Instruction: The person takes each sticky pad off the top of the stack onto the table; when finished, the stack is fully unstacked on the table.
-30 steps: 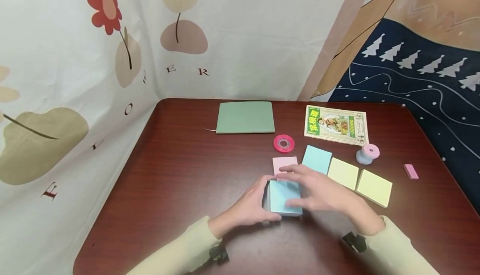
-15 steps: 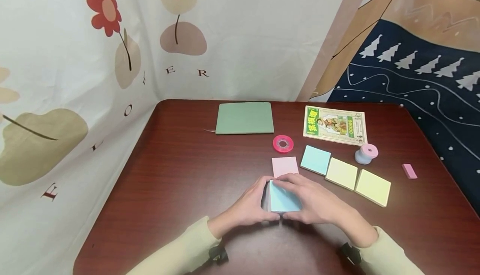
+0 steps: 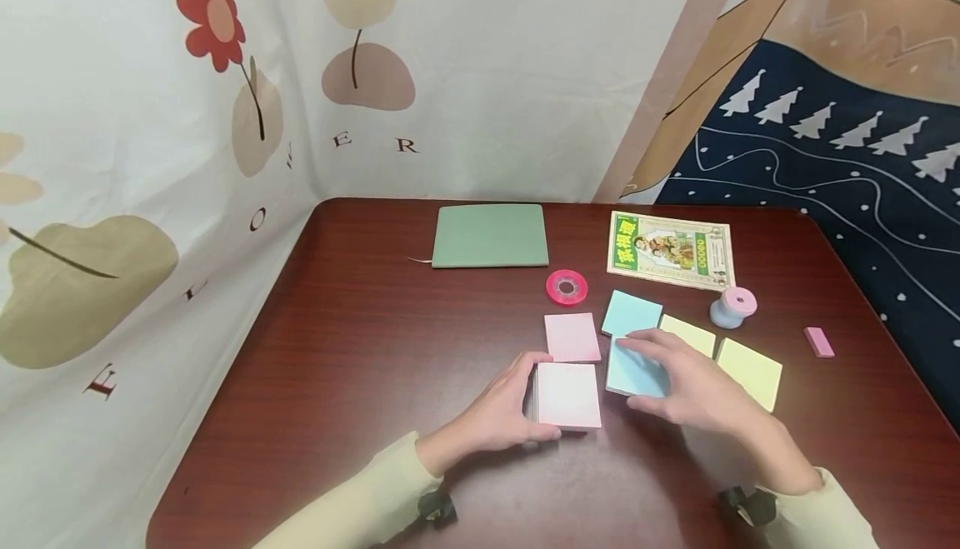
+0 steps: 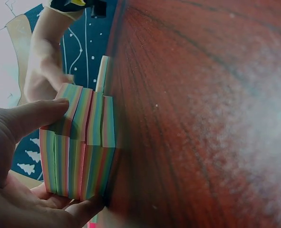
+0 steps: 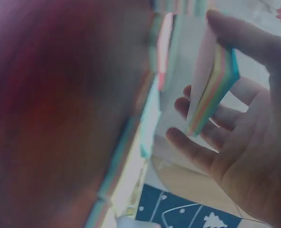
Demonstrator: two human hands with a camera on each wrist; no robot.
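My left hand (image 3: pixel 491 416) grips a stack of sticky note pads (image 3: pixel 568 396), thumb on the near side and fingers on the far side. The top pad is now pale pinkish white. In the left wrist view, the stack's edges (image 4: pixel 78 152) show rainbow-coloured layers of several pads. My right hand (image 3: pixel 701 386) pinches a blue-topped sticky note pad (image 3: pixel 634 368) to the right of the stack. The right wrist view shows this pad (image 5: pixel 214 85) raised off the table between thumb and fingers. A pink pad (image 3: pixel 572 337) lies just behind the stack.
Another blue pad (image 3: pixel 632 312) and two yellow pads (image 3: pixel 693 335) lie in a slanting row at the right. Farther off are a red tape roll (image 3: pixel 567 287), a green notebook (image 3: pixel 491 237), a printed card (image 3: pixel 671 250), a pink-topped spool (image 3: pixel 732 307) and a pink eraser (image 3: pixel 819 342).
My right hand came down onto the stack, took hold of the blue-topped pad and carried it to the right, uncovering a pale pad. The left hand kept its grip in place.
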